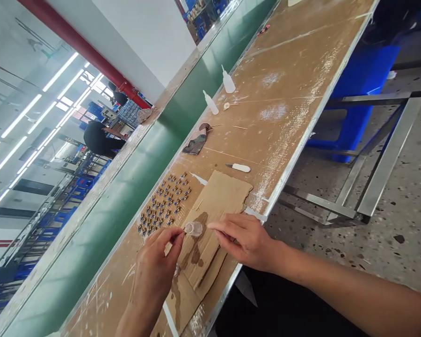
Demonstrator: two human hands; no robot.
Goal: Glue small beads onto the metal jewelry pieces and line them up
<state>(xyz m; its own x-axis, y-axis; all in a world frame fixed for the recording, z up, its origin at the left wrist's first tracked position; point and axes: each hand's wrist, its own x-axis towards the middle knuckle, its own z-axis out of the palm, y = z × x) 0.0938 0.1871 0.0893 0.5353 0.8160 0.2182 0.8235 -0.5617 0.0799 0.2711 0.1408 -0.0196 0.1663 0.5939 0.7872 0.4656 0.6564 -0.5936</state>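
Note:
My left hand [156, 262] is closed in a pinch beside a small clear cup [195, 229]; whatever lies between its fingertips is too small to make out. On the cup's other side, my right hand [243, 238] has thumb and forefinger pressed together, and I cannot tell what they hold. The cup sits on a stained piece of cardboard [228, 192], where a thin wooden stick [198, 205] also lies. Several tiny blue, black and gold parts [166, 201] stand in rows on the table, just beyond my left hand. Something clear is partly hidden behind that hand.
A white-handled knife [240, 167] lies past the cardboard. Farther up the table [284, 93] are a crumpled cloth [197, 142] and two white nozzle bottles [211, 104]. A green panel [175, 112] borders one side; a metal frame [375, 168] and blue stool [365, 93] stand opposite. A person [100, 139] bends in the distance.

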